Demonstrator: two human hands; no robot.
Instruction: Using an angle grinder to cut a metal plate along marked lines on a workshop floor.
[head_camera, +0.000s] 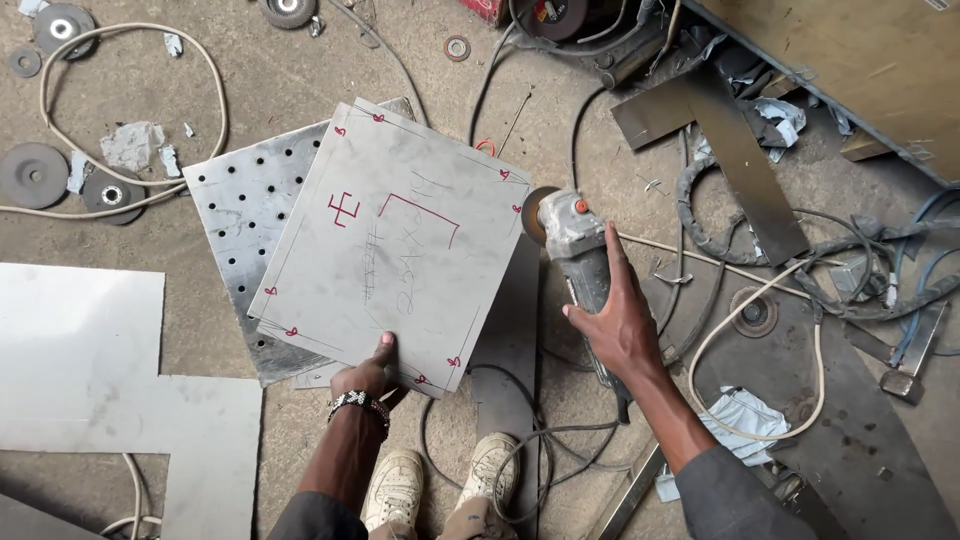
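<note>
My left hand (368, 372) grips the near edge of a square grey metal sheet (395, 240) marked with red lines and pencil scribbles, holding it tilted up off the floor. Under it lies a perforated metal plate (238, 205). My right hand (618, 318) wraps around the body of a grey angle grinder (572, 245). Its disc (535, 212) sits right at the sheet's right edge. A beaded bracelet (360, 403) is on my left wrist. My shoes (440, 485) stand below the sheet.
Flat steel offcuts (90, 370) lie at the left, a dark plate (830, 420) at the right. Cables and a white cord (760, 300) snake over the concrete floor. Spare grinding discs (35, 175) lie at upper left. A metal strip (740, 150) and a cabinet (860, 60) are upper right.
</note>
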